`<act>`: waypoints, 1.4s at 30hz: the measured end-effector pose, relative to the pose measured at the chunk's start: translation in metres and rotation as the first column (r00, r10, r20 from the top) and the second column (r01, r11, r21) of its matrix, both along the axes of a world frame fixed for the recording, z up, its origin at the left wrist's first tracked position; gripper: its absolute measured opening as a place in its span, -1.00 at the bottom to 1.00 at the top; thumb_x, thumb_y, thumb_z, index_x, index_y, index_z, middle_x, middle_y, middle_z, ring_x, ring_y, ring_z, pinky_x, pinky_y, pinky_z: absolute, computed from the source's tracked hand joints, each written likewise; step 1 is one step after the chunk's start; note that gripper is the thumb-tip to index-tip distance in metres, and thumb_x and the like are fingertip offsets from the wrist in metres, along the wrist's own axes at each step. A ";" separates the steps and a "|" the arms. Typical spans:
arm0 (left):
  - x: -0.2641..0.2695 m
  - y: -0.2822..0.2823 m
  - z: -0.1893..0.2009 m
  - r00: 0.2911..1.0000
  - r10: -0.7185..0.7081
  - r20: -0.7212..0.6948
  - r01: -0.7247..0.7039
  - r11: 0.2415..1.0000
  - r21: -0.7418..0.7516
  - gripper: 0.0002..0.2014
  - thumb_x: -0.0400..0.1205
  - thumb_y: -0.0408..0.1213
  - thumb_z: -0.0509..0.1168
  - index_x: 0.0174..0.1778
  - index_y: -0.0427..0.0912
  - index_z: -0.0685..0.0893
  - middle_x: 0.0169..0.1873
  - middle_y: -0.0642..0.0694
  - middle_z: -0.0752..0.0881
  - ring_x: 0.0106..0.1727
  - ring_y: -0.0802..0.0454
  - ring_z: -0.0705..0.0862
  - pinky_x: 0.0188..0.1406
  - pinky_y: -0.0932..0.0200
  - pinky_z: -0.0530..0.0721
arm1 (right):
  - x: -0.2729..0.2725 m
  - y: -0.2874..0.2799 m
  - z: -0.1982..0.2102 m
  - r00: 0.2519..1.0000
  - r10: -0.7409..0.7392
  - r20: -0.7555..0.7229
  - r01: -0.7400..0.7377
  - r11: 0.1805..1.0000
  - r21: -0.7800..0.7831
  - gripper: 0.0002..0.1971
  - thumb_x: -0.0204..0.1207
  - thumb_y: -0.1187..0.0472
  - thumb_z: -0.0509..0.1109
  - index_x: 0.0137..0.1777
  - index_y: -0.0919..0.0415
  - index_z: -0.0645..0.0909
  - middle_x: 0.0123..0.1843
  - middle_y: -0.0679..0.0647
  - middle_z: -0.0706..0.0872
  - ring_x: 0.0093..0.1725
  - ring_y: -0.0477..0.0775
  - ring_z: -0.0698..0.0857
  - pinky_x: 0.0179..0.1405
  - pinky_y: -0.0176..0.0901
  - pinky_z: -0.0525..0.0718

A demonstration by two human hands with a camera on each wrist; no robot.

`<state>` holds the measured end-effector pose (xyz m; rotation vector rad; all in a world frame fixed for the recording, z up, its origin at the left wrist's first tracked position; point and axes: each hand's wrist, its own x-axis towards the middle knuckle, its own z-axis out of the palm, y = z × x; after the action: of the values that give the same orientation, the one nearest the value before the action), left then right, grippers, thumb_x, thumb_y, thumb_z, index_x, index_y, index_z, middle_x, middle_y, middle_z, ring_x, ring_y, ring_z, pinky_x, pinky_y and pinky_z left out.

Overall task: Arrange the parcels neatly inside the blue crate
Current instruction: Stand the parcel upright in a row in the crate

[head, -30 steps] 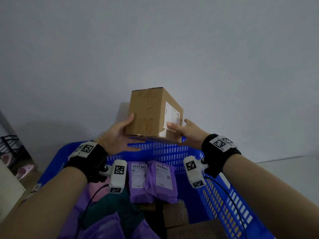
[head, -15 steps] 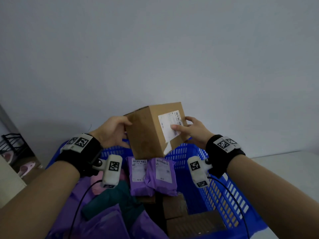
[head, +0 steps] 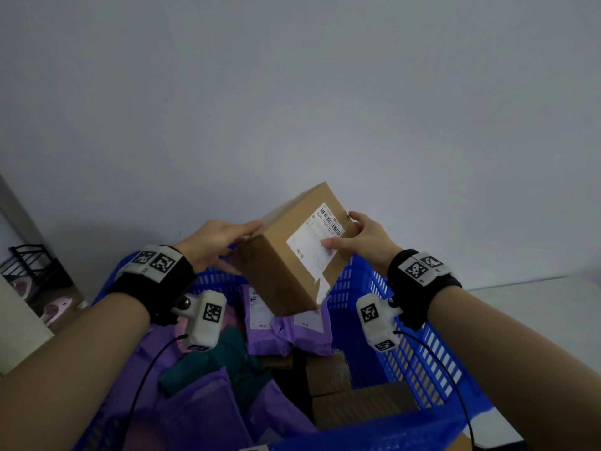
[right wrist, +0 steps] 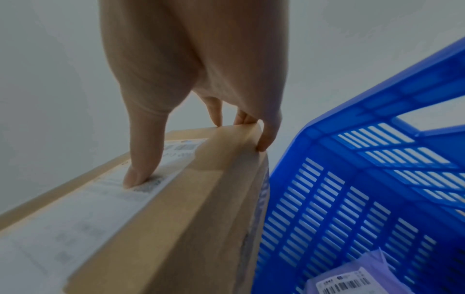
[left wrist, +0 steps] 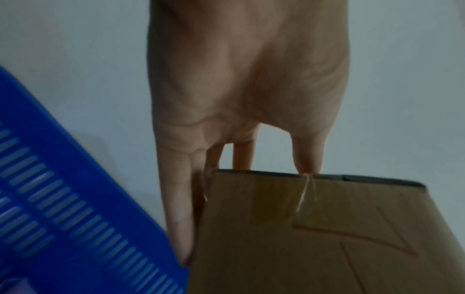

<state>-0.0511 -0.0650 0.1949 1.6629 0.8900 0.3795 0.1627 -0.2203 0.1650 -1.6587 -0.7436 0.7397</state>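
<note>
Tilting lower than half second ago, cardboard box (head: 292, 252) now held over far end of blue crate (head: 419, 349), label face turned up toward camera. Head view shows purple mailers (head: 286, 327) and brown boxes (head: 328, 372) inside crate; right wrist view alone shows thumb (right wrist: 143, 159) pressed on white label (right wrist: 83, 214), fingers curled over far edge. Left hand (head: 214, 242) grips box's left side, right hand (head: 361, 245) grips right side
</note>
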 end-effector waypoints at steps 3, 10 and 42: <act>0.005 -0.005 -0.001 0.990 -0.049 -0.135 0.048 0.999 -0.009 -0.11 0.14 0.38 0.45 0.12 -0.37 0.73 -0.06 -0.24 0.75 -0.07 -0.23 0.74 -0.28 -0.10 0.77 | -0.006 0.003 0.000 0.999 0.038 0.029 -0.037 0.998 -0.041 0.03 0.20 0.20 0.69 0.63 0.16 0.16 0.30 0.03 0.57 0.25 0.06 0.64 0.36 0.06 0.60; 0.017 -0.009 -0.022 0.944 -0.218 -0.247 0.185 0.971 -0.150 0.02 -0.14 0.30 0.60 0.17 -0.27 0.68 0.18 -0.26 0.72 0.20 -0.20 0.63 0.28 -0.16 0.56 | -0.011 0.007 -0.015 0.994 0.062 0.093 -0.049 0.989 -0.138 0.34 -0.21 -0.05 0.80 0.61 -0.02 0.14 0.39 0.09 0.56 0.34 0.12 0.61 0.37 0.17 0.60; 0.119 -0.041 -0.170 0.903 -0.420 0.092 0.374 0.663 -0.649 -0.22 0.39 -0.30 0.46 0.48 0.25 0.31 0.37 -0.23 0.56 0.36 -0.35 0.53 0.23 -0.54 0.50 | 0.006 -0.024 -0.085 0.924 0.140 0.357 0.204 0.607 -0.768 0.42 -0.05 -0.39 0.61 0.64 -0.15 -0.32 0.66 0.31 -0.15 0.66 0.35 -0.10 0.61 0.32 0.11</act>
<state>0.0684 -0.1063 0.0249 1.1517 0.5734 -0.2859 0.1685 -0.2439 0.0796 -2.7106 -0.6785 0.7793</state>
